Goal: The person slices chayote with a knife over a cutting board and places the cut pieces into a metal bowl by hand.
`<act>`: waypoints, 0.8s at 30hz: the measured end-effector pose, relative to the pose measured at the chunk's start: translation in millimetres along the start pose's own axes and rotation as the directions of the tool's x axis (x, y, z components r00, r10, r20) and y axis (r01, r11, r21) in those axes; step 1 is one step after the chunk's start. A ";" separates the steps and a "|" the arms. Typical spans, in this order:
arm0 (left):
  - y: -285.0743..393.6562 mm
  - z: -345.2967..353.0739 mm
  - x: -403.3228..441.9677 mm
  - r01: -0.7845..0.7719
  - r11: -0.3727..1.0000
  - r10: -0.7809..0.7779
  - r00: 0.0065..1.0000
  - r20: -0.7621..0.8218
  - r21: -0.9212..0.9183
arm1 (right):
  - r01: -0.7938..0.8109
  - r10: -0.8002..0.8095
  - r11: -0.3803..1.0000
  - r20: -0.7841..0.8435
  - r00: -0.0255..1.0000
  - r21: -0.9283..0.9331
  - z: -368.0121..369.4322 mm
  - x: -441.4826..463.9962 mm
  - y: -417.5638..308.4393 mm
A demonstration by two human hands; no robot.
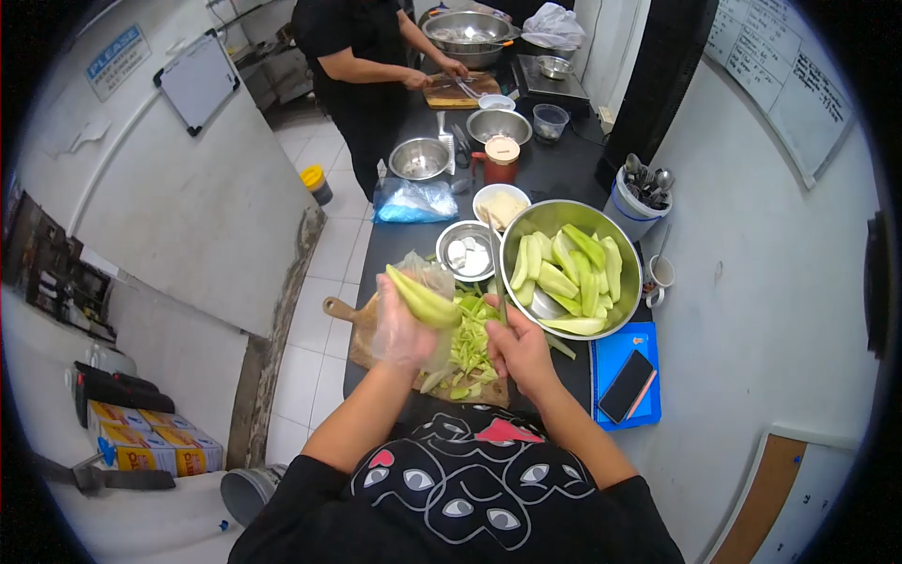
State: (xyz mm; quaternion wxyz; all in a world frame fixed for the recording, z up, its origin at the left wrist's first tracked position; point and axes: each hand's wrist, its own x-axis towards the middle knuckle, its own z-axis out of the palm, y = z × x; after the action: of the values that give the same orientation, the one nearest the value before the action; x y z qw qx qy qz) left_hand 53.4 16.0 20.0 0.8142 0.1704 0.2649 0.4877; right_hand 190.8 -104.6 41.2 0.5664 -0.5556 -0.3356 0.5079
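My left hand point(406, 324), in a clear plastic glove, holds up a long pale green wedge point(425, 299) that looks like green papaya. My right hand point(520, 350) is closed round a knife point(497, 258), its blade pointing away from me. Beneath both hands lies a wooden cutting board point(363, 346), its handle to the left, covered with chopped green strips point(472, 346). Just beyond my right hand stands a large steel bowl point(631, 291) of peeled green wedges point(560, 273). A small steel bowl point(442, 246) with white pieces sits behind the board.
A blue tray point(648, 331) with a phone point(627, 385) lies at right, near a utensil bucket point(631, 211). Farther along are a white bowl point(505, 195), a red mug point(500, 169) and a blue bag point(413, 200). A co-worker point(348, 66) cuts on another board point(442, 91).
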 end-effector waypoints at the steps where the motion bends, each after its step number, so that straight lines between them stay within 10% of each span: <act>1: -2.8 -4.9 -0.6 -0.039 0.999 0.038 0.996 0.082 0.014 | -0.079 0.079 0.992 0.005 0.997 0.096 3.5 1.3 -9.4; 3: -13.4 1.1 -20.4 -0.427 0.685 0.331 0.904 0.270 0.590 | -0.173 0.163 0.957 0.062 0.985 0.235 6.5 5.4 -12.0; 8: 2.1 43.5 -49.2 -0.779 0.131 0.481 0.591 0.648 0.614 | -0.276 0.207 0.914 0.245 0.947 0.296 11.2 3.2 -8.4; 11: 13.8 26.3 -47.4 -0.550 -0.421 0.256 0.690 0.677 0.721 | -0.189 0.147 0.955 0.191 0.971 0.227 4.9 -1.3 -16.3; 13: 25.5 18.9 -40.1 -0.461 0.399 0.034 0.871 0.490 0.792 | -0.079 0.067 0.994 0.140 0.988 0.082 -4.7 -0.3 -28.0; 15: 27.1 23.7 -44.7 0.297 0.890 -0.417 0.836 0.357 0.345 | 0.086 -0.072 0.983 0.093 0.993 -0.164 -7.5 4.2 -37.4; 18: 22.5 21.1 -57.7 0.486 0.738 -0.656 0.681 0.325 0.469 | 0.279 -0.279 0.848 0.068 0.958 -0.451 -6.1 11.7 -34.5; 24: 11.2 -8.5 -35.2 0.264 0.786 -0.446 0.869 0.217 0.558 | 0.126 -0.180 0.832 -0.048 0.983 -0.540 -17.2 4.7 -49.3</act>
State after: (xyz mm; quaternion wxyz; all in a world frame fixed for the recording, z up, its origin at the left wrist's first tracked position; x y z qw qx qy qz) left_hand 26.9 -9.7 28.5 0.8500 0.4072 0.2689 0.1985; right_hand 218.2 -98.6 85.5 0.4436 -0.6863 -0.4793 0.3200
